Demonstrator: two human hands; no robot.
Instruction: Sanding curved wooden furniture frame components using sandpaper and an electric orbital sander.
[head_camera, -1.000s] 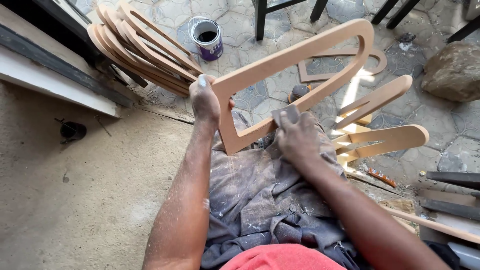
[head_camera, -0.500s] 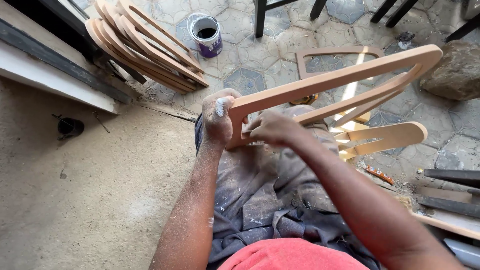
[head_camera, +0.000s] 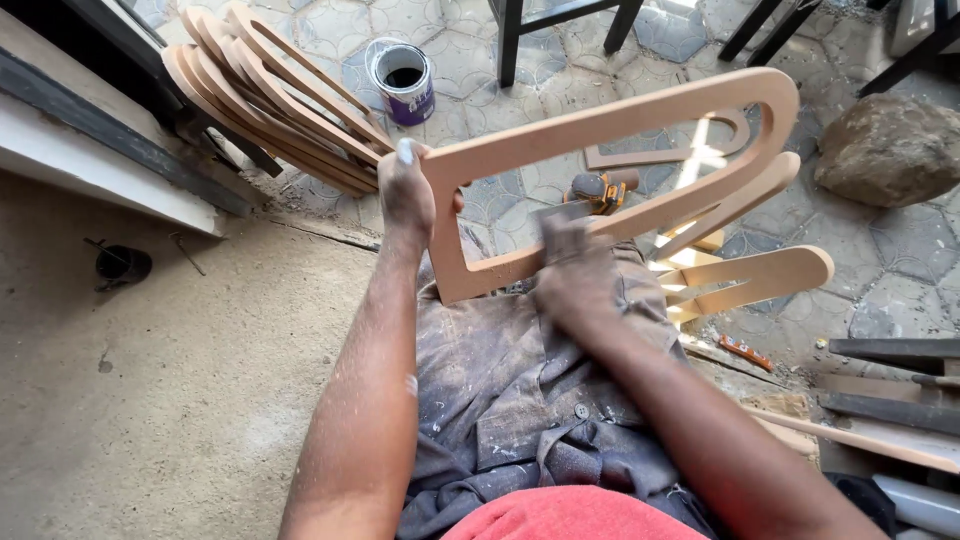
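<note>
Sanding step, by the look of it. Left hand (head_camera: 405, 195) was clamped on the corner of the looped wooden frame piece (head_camera: 610, 120), held tilted over the lap. Right hand (head_camera: 575, 280) pressed flat on its lower rail, fingers closed over something unclear. Next pass likely needed a steady left grip.

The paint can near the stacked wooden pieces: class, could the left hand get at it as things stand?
Probably not at once: the left hand grips the wooden frame, and the paint can stands farther off, though nothing blocks the way.
</note>
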